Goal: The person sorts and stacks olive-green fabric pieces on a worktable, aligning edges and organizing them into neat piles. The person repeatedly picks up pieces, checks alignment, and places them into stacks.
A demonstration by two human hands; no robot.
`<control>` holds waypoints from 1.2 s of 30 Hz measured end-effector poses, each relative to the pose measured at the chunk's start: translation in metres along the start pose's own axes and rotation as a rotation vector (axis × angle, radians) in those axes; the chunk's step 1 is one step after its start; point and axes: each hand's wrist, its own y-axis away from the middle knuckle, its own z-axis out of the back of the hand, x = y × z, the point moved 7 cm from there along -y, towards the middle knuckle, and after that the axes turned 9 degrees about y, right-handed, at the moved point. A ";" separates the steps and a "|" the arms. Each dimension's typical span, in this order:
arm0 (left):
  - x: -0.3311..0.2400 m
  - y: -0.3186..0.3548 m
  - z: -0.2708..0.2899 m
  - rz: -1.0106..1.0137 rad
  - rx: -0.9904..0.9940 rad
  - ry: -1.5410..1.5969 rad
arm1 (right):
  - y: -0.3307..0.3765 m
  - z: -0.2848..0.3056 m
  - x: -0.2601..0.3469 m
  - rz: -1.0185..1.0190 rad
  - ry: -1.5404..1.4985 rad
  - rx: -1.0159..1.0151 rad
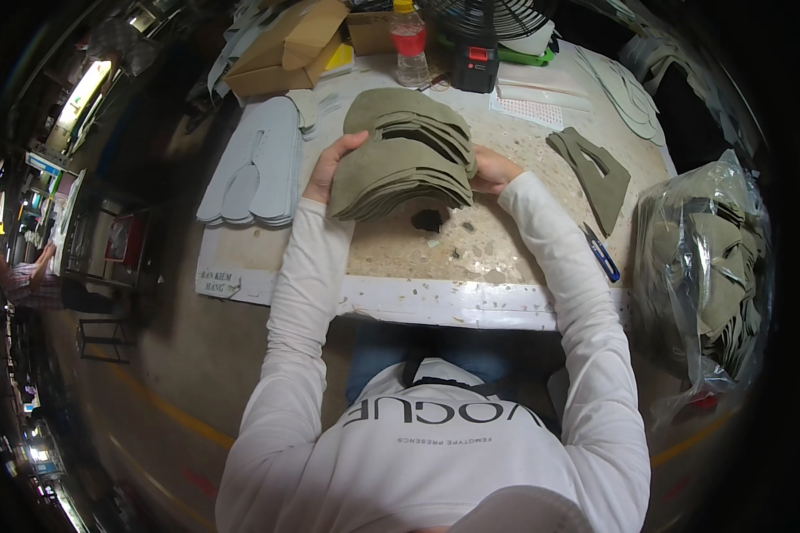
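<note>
Between my two hands is a thick stack of olive-green cut fabric pieces (pixel 400 169), curved and fanned at the edges, with a gap in its middle. My left hand (pixel 333 164) wraps round the stack's left side, thumb on top. On the right side my right hand (pixel 496 169) grips the same stack, its fingers partly hidden behind the layers. Beneath the stack the worn tabletop (pixel 391 253) has a dark hole. To the left lies a pile of pale grey cut pieces (pixel 256 169); to the right, a few olive angular pieces (pixel 593 178).
A blue-handled cutting tool (pixel 603 256) lies near the right edge. Beyond it stands a clear plastic bag (pixel 702 258) of olive pieces. At the back are a cardboard box (pixel 289 53), a bottle (pixel 410 49), a black battery-like block (pixel 476 67) and a fan (pixel 498 16).
</note>
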 end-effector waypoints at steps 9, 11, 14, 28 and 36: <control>-0.005 -0.003 -0.009 -0.032 0.090 0.109 | 0.013 -0.017 0.046 0.228 0.004 -0.275; 0.000 -0.005 -0.008 -0.048 0.024 0.080 | 0.018 -0.030 0.075 0.265 0.046 -0.083; 0.017 -0.012 -0.014 -0.029 0.009 0.071 | 0.030 -0.031 0.101 0.164 0.491 -0.168; 0.061 -0.038 -0.098 -0.027 -0.138 -0.687 | 0.126 -0.049 0.214 0.607 1.108 -0.400; 0.102 -0.084 -0.138 0.022 0.112 -0.247 | 0.175 -0.056 0.231 0.651 0.959 -0.637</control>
